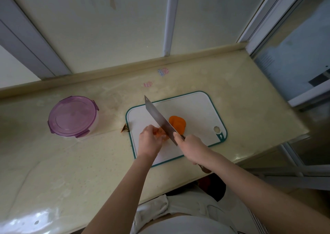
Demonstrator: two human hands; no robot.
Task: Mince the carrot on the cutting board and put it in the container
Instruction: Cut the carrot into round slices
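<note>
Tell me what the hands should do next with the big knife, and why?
Probably press the knife down for a cut. The right hand grips its handle, the blade is over the carrot on the cutting board, the left hand steadies a piece, and the container is closed.

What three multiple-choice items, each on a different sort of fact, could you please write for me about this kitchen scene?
1. Where is the container?
A. On the counter, left of the cutting board
B. On the board
C. In the person's lap
2. What colour is its lid?
A. Green
B. Purple
C. Red
3. What is the right hand doing?
A. Resting open
B. Lifting the lid
C. Gripping the knife
Answers: 1 A, it stands on the counter beside the board; 2 B, the lid is translucent purple; 3 C, its fingers curl round the knife while the left hand holds carrot.
</note>
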